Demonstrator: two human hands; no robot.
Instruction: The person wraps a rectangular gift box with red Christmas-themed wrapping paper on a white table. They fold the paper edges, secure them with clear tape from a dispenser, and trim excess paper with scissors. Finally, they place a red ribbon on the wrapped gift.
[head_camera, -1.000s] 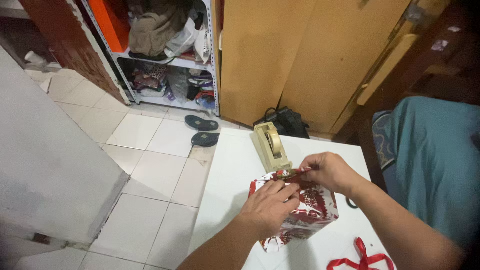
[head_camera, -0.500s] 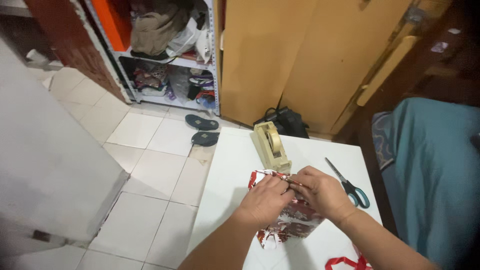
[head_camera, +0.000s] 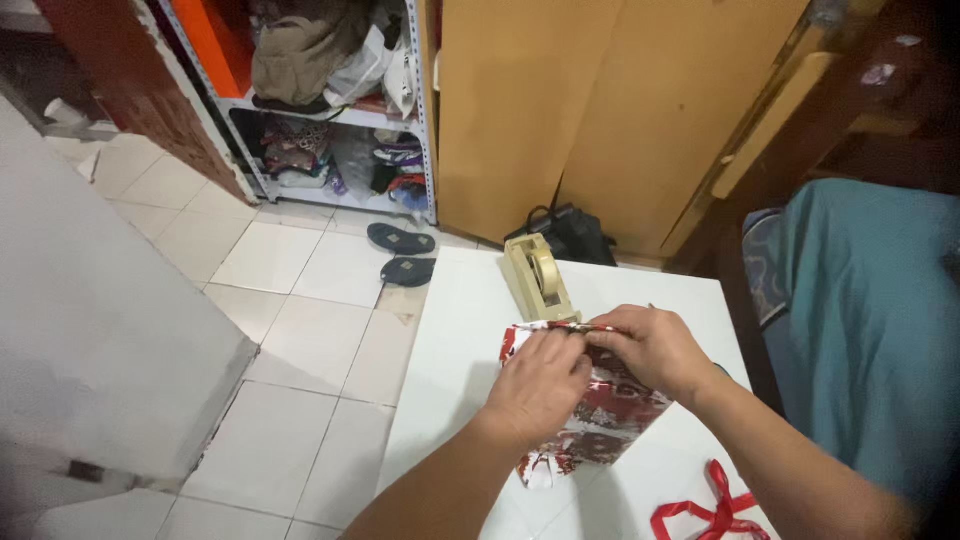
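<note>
A box wrapped in red and white patterned paper (head_camera: 605, 420) lies on the white table (head_camera: 455, 340). My left hand (head_camera: 540, 385) presses on its top near the far edge. My right hand (head_camera: 655, 350) pinches the folded paper edge at the far end of the box, right beside the left fingers. Just beyond the box stands a beige tape dispenser (head_camera: 535, 275).
A red ribbon bow (head_camera: 710, 515) lies at the table's near right corner. Two dark slippers (head_camera: 400, 250) sit on the tiled floor past the table. A shelf of clothes (head_camera: 330, 100), a wooden cabinet (head_camera: 600, 110) and a teal cushion (head_camera: 870, 330) surround the table.
My right hand shifted left along the paper edge and now covers the scissors that lay to the right of the box. Both hands stay on the wrapped box.
</note>
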